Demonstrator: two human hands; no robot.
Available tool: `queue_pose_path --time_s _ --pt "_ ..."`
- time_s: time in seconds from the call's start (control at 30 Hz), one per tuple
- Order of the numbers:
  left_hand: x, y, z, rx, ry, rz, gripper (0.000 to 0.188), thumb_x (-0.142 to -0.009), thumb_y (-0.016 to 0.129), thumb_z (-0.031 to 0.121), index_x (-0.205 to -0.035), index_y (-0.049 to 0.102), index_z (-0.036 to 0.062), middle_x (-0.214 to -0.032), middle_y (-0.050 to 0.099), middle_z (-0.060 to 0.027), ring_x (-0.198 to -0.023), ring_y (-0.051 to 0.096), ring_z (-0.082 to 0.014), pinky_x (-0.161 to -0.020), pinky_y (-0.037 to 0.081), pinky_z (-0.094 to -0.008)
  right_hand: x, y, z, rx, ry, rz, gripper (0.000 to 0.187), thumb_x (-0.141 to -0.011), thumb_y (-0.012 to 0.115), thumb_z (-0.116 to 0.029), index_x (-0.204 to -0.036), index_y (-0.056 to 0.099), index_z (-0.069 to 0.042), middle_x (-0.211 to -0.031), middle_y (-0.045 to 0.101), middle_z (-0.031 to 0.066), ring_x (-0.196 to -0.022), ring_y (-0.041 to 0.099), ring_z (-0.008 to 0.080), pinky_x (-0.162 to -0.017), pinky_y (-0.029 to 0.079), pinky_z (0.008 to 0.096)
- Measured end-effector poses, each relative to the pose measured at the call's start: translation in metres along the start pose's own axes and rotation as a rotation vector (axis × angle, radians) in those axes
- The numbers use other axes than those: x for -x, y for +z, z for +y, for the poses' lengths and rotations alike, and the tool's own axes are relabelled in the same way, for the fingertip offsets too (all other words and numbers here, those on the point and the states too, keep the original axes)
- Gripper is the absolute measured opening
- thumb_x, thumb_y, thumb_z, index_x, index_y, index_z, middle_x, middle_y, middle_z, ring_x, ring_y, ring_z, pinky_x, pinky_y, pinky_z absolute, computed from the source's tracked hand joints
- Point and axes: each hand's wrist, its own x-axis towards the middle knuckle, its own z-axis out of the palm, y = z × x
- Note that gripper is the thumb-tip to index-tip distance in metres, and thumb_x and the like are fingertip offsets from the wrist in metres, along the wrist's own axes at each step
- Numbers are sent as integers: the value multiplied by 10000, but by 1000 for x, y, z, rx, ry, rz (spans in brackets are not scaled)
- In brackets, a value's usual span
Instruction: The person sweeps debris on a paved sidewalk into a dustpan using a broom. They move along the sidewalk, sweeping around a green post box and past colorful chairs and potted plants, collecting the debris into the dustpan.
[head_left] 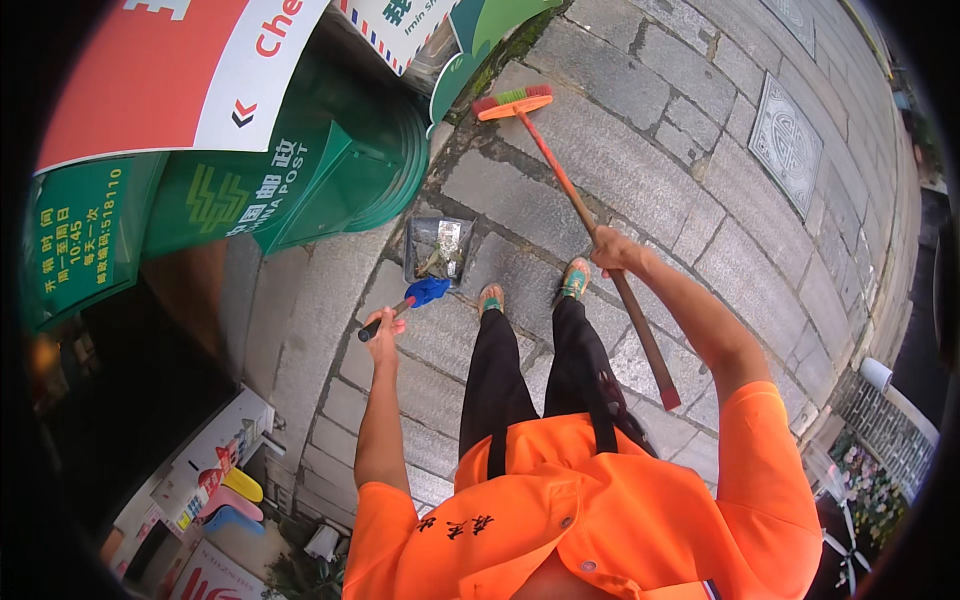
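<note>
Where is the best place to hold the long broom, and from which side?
Hold the broom on its straight red handle, around the middle, where the right hand grips it now. Come from the right: the handle slants up toward that side, with the orange head on the paving.

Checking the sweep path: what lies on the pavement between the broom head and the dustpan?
In the head view, only bare grey stone paving lies between the broom head and the dustpan; no litter shows there.

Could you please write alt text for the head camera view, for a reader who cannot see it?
A person in an orange shirt stands on grey stone paving, the right hand gripping a long broom and the left hand holding the handle of a dustpan containing litter. Green boxes stand to the left.
</note>
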Motion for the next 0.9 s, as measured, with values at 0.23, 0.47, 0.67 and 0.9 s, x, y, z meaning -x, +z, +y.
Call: queue_pose_path --time_s 0.23,0.47,0.67,0.9 --pt "-42 -40 -11 -3 -35 18 187 -833 563 187 -796 553 4 -775 590 -91 -585 573 -139 -518 491 -250 125 60 -7 223 -157 -464 221 -691 456 -118 -715 531 88 -560 568 166 -504 598 214 -472 468 308" --pt "-37 -70 -23 -31 16 -47 195 -827 569 190 -819 562 -4 -767 590 -82 -574 570 -135 -504 475 -244 133 0 8 41 -54 -69 151 -675 448 -70 -645 474 75 -520 513 117 -424 542 180 -396 429 315" --pt "-32 -63 -18 -53 43 -132 208 -805 598 195 -808 571 -12 -726 587 -78 -557 569 -135 -502 474 -238 18 10 23 -333 18 103 165 -665 502 -74 -537 456 19 -469 489 82 -382 495 152 -343 383 291" --pt "-40 -54 -36 -58 80 -103 183 -793 607 177 -751 583 1 -647 575 -69 -532 571 -134 -469 476 -243 132 129 29 -27 -19 -325 159 -668 459 -85 -681 485 72 -522 519 100 -468 567 171 -427 437 304"
